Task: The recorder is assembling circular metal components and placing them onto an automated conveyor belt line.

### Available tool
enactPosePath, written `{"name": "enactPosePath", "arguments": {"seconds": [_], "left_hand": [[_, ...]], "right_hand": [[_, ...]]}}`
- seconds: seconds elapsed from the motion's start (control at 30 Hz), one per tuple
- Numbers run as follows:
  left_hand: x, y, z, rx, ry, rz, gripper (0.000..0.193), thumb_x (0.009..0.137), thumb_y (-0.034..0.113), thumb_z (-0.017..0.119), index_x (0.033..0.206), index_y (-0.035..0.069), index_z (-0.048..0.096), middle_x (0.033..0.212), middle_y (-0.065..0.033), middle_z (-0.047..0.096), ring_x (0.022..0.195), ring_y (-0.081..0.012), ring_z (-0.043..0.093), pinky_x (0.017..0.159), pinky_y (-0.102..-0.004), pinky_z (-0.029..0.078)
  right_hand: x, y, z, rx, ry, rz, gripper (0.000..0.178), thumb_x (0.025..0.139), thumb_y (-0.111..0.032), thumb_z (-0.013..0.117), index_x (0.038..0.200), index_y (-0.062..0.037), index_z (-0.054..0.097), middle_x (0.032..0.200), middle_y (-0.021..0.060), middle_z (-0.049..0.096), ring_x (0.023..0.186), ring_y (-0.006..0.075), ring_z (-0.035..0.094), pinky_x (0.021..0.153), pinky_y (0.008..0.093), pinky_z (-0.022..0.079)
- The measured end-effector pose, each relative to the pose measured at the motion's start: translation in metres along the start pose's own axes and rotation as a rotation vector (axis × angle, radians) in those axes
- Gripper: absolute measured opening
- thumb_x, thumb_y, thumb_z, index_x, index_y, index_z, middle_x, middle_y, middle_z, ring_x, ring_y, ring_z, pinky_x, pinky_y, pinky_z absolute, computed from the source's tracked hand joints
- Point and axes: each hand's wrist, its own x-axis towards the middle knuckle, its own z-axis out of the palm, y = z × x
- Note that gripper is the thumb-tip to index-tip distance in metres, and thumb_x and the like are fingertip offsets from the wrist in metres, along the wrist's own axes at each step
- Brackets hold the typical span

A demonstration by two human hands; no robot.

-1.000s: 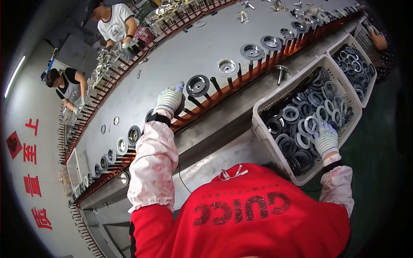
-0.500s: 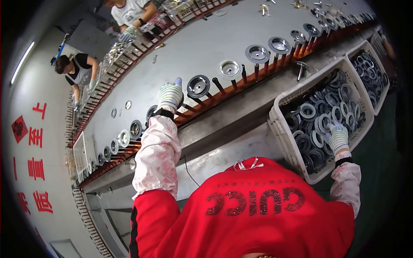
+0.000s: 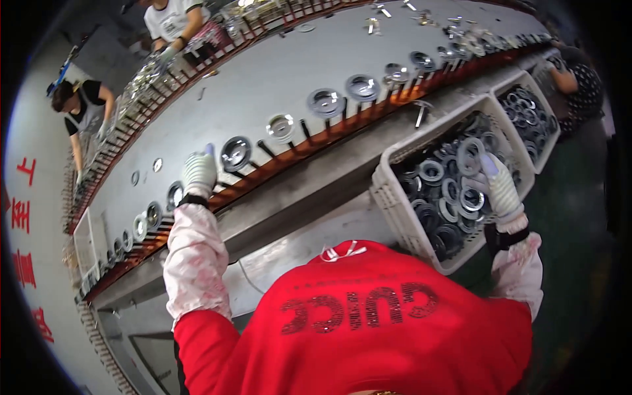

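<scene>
My right hand [image 3: 505, 192], in a striped knit glove, is over a white plastic crate [image 3: 454, 266] packed with grey rings. Between its thumb and fingers it pinches a translucent grey ring [image 3: 469, 155], lifted above the pile. At the edge of the grey worktop [image 3: 240, 122], my left hand [image 3: 199, 172] is closed, its thumb pointing up. Its curled fingers lie by the row of dark pegs; what they hold, if anything, is hidden. Just to its right, a round metal sink strainer with a dark rim [image 3: 236, 154] sits on a peg.
More round metal strainers [image 3: 326, 103] stand on pegs along the curved orange-brown rail [image 3: 316, 141]. A second crate of rings [image 3: 553, 131] adjoins the first. A T-shaped metal piece [image 3: 421, 113] lies on the ledge. Co-workers [image 3: 82, 112] work across the table; another person [image 3: 582, 82] is at far right.
My right hand has risen from the pile with a grey ring pinched in it. My view has shifted, so the table and crates appear further left. My left hand keeps beside the same strainer.
</scene>
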Motion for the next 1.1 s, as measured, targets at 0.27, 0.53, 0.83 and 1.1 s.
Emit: {"name": "enactPosePath", "arguments": {"seconds": [0.27, 0.53, 0.83, 1.1], "left_hand": [[-0.007, -0.039, 0.011, -0.134, -0.09, -0.221, 0.064, 0.104, 0.052, 0.03, 0.121, 0.005, 0.07, 0.126, -0.0283, 0.063, 0.122, -0.0425, 0.058, 0.107, -0.0469, 0.043], [-0.034, -0.055, 0.001, -0.332, 0.328, -0.025, 0.037, 0.1, 0.035, 0.05, 0.108, 0.006, 0.071, 0.114, -0.0205, 0.067, 0.109, -0.0404, 0.06, 0.098, -0.0482, 0.045], [-0.027, 0.098, -0.068, -0.63, 0.415, 0.411, 0.031, 0.096, 0.031, 0.058, 0.111, 0.005, 0.067, 0.111, -0.0206, 0.066, 0.108, -0.0403, 0.06, 0.096, -0.047, 0.047], [0.04, 0.231, -0.069, -0.811, 0.007, 0.378, 0.046, 0.104, 0.036, 0.049, 0.135, 0.003, 0.058, 0.128, -0.0244, 0.064, 0.122, -0.0374, 0.06, 0.103, -0.0394, 0.046]], "right_hand": [[0.059, -0.051, 0.067, 0.262, -0.242, -0.016, 0.043, 0.099, -0.04, 0.065, 0.124, -0.0058, 0.061, 0.116, 0.0094, 0.07, 0.101, 0.0212, 0.071, 0.085, 0.0349, 0.06], [0.136, -0.045, 0.137, -0.092, -0.174, -0.227, 0.039, 0.101, -0.031, 0.064, 0.128, -0.0028, 0.058, 0.115, 0.0082, 0.068, 0.097, 0.0182, 0.069, 0.08, 0.0318, 0.06], [0.174, -0.022, 0.215, -1.16, -0.049, -1.091, 0.023, 0.09, -0.017, 0.065, 0.11, -0.007, 0.063, 0.103, 0.0172, 0.07, 0.093, 0.0369, 0.068, 0.083, 0.0453, 0.055], [0.172, -0.011, 0.219, -1.1, -0.103, -1.447, 0.031, 0.087, -0.012, 0.058, 0.117, -0.0076, 0.064, 0.119, 0.0127, 0.067, 0.11, 0.03, 0.065, 0.094, 0.0425, 0.052]]}}
